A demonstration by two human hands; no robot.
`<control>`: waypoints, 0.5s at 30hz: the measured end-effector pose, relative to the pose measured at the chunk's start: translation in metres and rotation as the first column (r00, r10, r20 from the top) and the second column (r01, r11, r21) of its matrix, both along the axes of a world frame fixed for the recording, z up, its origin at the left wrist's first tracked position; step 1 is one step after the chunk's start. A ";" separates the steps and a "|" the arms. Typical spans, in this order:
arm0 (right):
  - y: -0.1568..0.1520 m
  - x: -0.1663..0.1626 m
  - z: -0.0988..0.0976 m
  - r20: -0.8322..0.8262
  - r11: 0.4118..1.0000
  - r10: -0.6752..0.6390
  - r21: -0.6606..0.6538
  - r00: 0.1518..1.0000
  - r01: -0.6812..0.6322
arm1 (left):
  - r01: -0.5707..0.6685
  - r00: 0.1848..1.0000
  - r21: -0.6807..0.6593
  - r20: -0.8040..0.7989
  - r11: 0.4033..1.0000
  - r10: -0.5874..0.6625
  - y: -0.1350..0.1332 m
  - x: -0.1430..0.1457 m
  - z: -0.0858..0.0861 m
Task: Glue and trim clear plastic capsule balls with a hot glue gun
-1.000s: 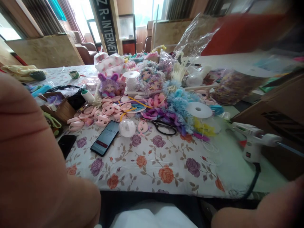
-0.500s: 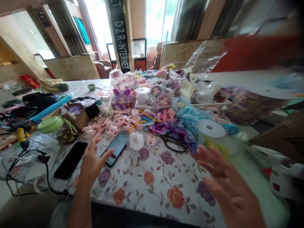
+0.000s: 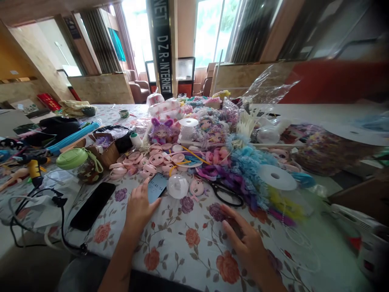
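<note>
My left hand [image 3: 139, 209] lies flat on the flowered tablecloth [image 3: 188, 239], its fingers spread over the lower part of a phone [image 3: 158, 186] whose screen shows a timer. My right hand [image 3: 244, 239] rests palm down on the cloth to the right, fingers apart, holding nothing. Just beyond the hands lie a clear plastic ball [image 3: 178, 186], a small doll head [image 3: 197, 187] and black scissors [image 3: 226, 192].
Pink doll faces [image 3: 152, 158], dolls [image 3: 159, 130], coloured lace trim [image 3: 249, 170] and white spools [image 3: 277, 177] crowd the middle. A second black phone [image 3: 92, 205], a green-lidded jar [image 3: 77, 162] and cables [image 3: 36, 202] lie left. A white glue gun [image 3: 361, 231] sits right.
The view rose from my lap and arms to the table. Both hands came down from mid-air onto the cloth, the left one landing on the phone.
</note>
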State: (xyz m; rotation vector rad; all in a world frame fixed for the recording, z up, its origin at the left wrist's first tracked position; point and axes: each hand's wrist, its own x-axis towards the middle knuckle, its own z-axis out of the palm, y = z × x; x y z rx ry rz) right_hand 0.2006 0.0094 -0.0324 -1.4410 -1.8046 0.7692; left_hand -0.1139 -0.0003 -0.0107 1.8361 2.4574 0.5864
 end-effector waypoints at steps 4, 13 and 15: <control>0.005 -0.002 -0.003 0.030 1.000 -0.017 0.023 0.999 0.016 | -0.067 0.997 -0.051 -0.026 0.996 0.066 -0.009 0.004 0.005; 0.005 0.000 -0.007 0.052 0.999 -0.011 0.052 0.999 0.008 | -0.332 0.941 -0.100 -0.098 0.938 0.323 -0.042 0.015 0.011; 0.005 0.000 -0.009 0.061 0.998 -0.013 0.067 0.998 0.009 | -0.365 0.930 -0.107 -0.099 0.925 0.355 -0.040 0.013 0.013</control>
